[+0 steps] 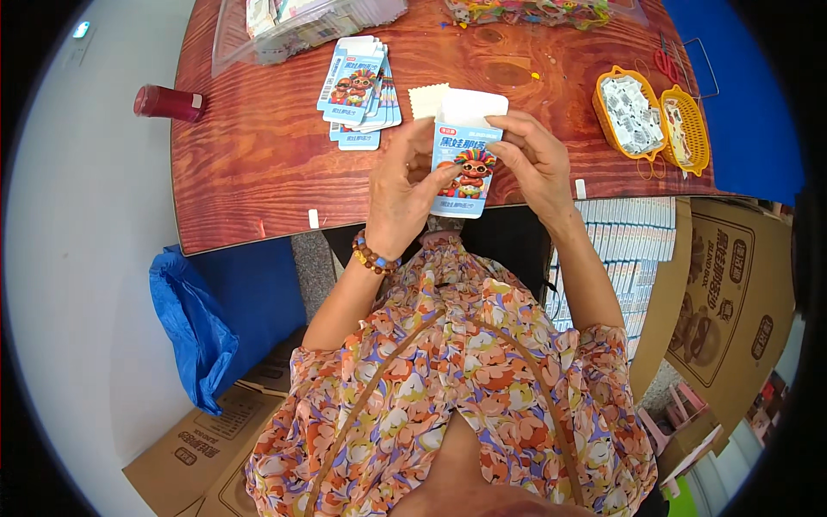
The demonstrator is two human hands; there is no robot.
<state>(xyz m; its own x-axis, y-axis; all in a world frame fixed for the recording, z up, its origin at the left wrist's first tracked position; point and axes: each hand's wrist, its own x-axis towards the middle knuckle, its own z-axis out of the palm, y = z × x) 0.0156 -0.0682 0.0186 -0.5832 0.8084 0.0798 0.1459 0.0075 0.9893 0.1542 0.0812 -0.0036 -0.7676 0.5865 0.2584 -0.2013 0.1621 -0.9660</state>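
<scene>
- At frame centre, above the bench [258,164] edge, a small blue box [463,168] with its white flap open.
- Left hand [403,185] grip grasping its left side; right hand [536,159] grip pinching its right edge.
- Just upper left, a stack of flat boxes [362,90].
- At upper right, two yellow baskets [650,116].

Probably a small packing workshop, wooden table [258,146], flat box stacks [362,90], cardboard cartons [732,284], yellow baskets [650,112]
</scene>
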